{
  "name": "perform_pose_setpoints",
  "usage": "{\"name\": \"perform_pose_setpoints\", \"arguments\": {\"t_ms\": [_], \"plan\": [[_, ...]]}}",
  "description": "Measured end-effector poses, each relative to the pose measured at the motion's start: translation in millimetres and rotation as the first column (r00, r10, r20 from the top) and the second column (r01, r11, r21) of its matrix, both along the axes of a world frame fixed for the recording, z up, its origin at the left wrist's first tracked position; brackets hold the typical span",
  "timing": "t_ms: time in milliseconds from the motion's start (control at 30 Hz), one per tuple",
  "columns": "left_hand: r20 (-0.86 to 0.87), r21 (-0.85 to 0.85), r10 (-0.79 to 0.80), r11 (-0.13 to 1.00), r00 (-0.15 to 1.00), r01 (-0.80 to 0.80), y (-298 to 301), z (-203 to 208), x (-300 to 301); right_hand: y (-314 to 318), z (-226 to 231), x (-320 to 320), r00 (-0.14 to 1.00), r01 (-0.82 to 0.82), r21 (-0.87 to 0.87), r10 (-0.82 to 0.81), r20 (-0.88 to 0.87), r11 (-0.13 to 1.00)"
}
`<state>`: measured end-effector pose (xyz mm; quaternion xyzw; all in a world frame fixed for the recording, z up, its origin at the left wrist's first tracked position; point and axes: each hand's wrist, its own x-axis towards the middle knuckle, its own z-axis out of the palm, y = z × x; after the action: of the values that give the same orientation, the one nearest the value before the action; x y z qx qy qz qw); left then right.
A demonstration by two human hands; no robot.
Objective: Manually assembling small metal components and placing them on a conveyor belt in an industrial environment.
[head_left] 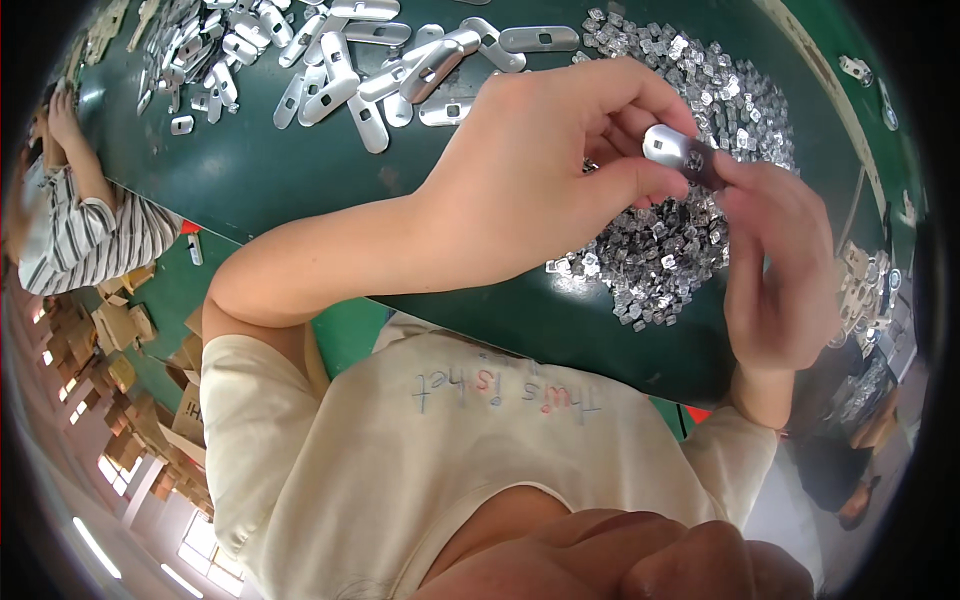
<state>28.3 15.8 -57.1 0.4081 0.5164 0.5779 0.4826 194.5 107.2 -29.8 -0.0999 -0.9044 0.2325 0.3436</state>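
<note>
My left hand [560, 160] and my right hand [780, 270] meet above a dark green table [260, 170]. Between them they pinch one oblong silver metal piece [676, 148]. The left thumb and fingers grip its left end, and the right fingertips hold its dark right end. Right below the hands lies a heap of small shiny metal clips [660, 260], which spreads up toward the far right of the table. Whether a small clip is pressed into the piece is hidden by my fingers.
Several oblong silver plates [380, 60] lie scattered at the table's far left. A person in a striped shirt [80, 230] sits at the left, and another person [860, 450] is at the lower right. Cardboard boxes [120, 350] are stacked on the floor at the left.
</note>
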Motion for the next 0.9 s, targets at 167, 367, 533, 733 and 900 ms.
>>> {"name": "perform_pose_setpoints", "arguments": {"t_ms": [167, 367, 533, 733, 900], "plan": [[0.036, -0.034, -0.003, 0.999, 0.999, 0.005, -2.6, 7.3, 2.3, 3.1, 2.5, 1.9, 0.994, -0.059, 0.251, 0.033, 0.105, 0.966], [0.111, -0.048, -0.025, 0.998, 0.993, 0.031, -1.0, 10.7, -2.4, 2.2, 2.4, -2.2, 0.990, -0.082, 0.464, 0.020, 0.137, 0.882], [0.228, -0.168, -0.090, 0.977, 0.970, 0.130, 1.7, 18.5, -16.3, 13.4, 11.4, 1.5, 0.975, -0.082, 0.243, 0.027, 0.219, 0.966], [0.164, -0.163, -0.051, 0.984, 0.985, 0.078, 2.5, 17.0, -16.2, 235.2, 6.5, -34.2, 0.731, 0.543, 0.023, -0.486, 0.478, 0.839], [0.248, -0.150, -0.034, 0.986, 0.968, 0.073, 6.0, 7.3, -21.0, 390.8, -48.9, -43.5, 0.652, 0.593, 0.171, -0.594, 0.470, 0.787]]}}
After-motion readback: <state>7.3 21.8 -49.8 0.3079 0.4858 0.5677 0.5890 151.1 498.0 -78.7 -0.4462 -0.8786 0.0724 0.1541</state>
